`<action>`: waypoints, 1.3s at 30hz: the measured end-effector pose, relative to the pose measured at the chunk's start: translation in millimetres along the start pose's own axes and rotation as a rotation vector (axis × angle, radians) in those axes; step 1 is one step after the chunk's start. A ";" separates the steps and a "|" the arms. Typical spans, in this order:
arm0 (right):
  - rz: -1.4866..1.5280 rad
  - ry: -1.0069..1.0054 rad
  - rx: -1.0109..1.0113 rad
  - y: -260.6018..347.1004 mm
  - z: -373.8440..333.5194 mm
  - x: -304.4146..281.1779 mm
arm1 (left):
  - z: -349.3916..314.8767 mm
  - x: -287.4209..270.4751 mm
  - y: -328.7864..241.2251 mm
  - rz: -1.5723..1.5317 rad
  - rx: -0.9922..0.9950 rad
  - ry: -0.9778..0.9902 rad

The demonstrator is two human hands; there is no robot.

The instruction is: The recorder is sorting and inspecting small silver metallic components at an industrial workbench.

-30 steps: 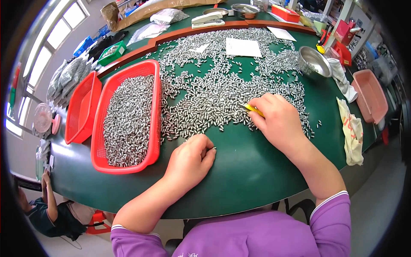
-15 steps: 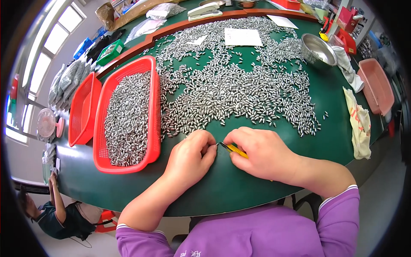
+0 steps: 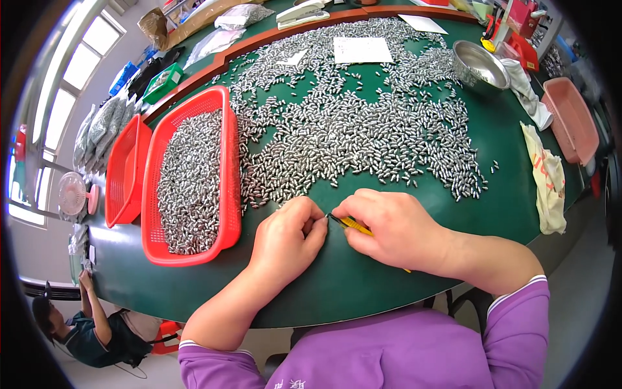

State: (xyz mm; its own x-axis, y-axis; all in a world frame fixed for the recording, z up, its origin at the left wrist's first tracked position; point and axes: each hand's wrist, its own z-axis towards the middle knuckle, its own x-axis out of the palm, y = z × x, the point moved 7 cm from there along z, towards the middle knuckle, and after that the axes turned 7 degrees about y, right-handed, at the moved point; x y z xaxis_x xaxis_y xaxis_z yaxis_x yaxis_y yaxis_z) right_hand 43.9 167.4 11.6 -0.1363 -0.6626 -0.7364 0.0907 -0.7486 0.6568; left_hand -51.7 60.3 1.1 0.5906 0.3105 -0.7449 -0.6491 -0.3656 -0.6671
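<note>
My left hand (image 3: 290,232) is pinched closed just above the near part of the green table, and whatever its fingertips hold is hidden. Close on its right, my right hand (image 3: 396,227) is wrapped around a slim yellow tool with a dark tip, which looks like a utility knife (image 3: 356,225). The tip points at the left thumb and fingertips, almost touching them. Beyond both hands spreads a broad layer of small silvery capsule-shaped metal pieces (image 3: 369,139). More such pieces fill a red plastic basket (image 3: 232,162) left of my left hand.
A second red basket (image 3: 123,178) stands farther left. White papers (image 3: 363,50) lie on the pieces. At the right are a metal bowl (image 3: 481,67), cloths (image 3: 544,181) and a pink bin (image 3: 570,120). A wooden rim (image 3: 223,59) borders the back. Another person (image 3: 97,334) sits at lower left.
My view has shifted slightly, so the surroundings sit a little differently. Both hands keep nearly the same place and grip; the yellow tool has tilted slightly in my right hand.
</note>
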 end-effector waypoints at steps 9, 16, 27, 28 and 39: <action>0.121 0.158 0.067 -12.4 12.1 0.0 | 2.0 -1.3 1.1 -0.016 -0.033 0.022; 0.024 0.154 0.066 -6.1 10.6 -2.4 | 2.2 0.1 1.1 -0.020 -0.067 0.042; -0.458 -0.315 -0.072 -25.0 20.3 -45.2 | 2.5 7.3 20.9 -0.837 -0.107 0.016; -0.461 -0.283 -0.124 -19.7 21.8 -38.8 | 2.6 6.6 20.7 -0.844 -0.104 0.014; -0.379 -0.149 -0.192 -6.3 23.6 -17.8 | 4.2 11.8 20.2 -1.042 -0.213 0.140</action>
State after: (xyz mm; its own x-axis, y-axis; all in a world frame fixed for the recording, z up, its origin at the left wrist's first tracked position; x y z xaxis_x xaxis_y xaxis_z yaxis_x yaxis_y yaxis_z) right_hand 22.5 184.4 24.3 -0.3346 -0.3413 -0.8784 0.1869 -0.9376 0.2931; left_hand -59.8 60.3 -21.1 0.8634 0.4599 0.2075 0.2958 -0.1281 -0.9466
